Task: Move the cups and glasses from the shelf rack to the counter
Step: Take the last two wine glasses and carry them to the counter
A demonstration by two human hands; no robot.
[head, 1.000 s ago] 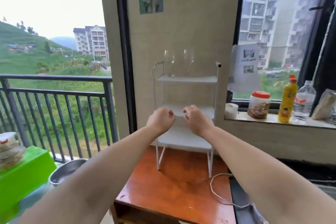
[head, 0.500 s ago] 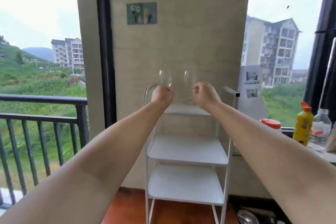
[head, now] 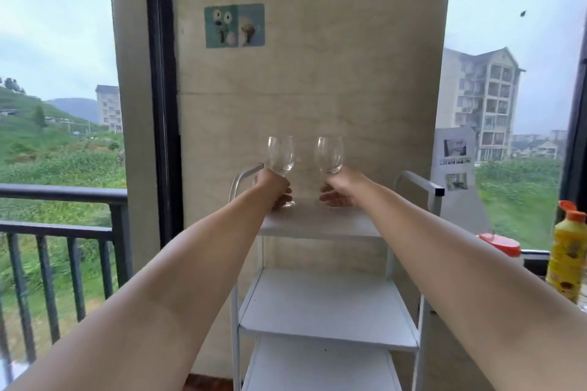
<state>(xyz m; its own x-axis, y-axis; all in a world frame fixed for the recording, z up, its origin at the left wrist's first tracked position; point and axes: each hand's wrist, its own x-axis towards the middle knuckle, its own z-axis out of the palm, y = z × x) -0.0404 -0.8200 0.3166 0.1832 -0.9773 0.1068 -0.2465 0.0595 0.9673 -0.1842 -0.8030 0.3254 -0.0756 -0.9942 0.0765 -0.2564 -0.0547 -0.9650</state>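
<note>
Two clear wine glasses stand on the top shelf of a white three-tier shelf rack [head: 320, 308]. My left hand [head: 273, 185] grips the stem of the left glass [head: 280, 154], whose foot still shows on the shelf. My right hand [head: 340, 187] curls round the stem of the right glass [head: 329, 154]; its foot is hidden behind my fingers. Both bowls rise above my hands against the beige wall. The two lower shelves hold nothing.
A yellow bottle with an orange cap [head: 568, 251] and a red-lidded jar [head: 502, 246] stand on the sill at the right. A black balcony railing [head: 63, 209] runs along the left. A grey card [head: 457, 174] leans behind the rack's right handle.
Both hands rose from in front of the middle shelf to the top shelf and closed around the stems of the two glasses. The camera tilted upward.
</note>
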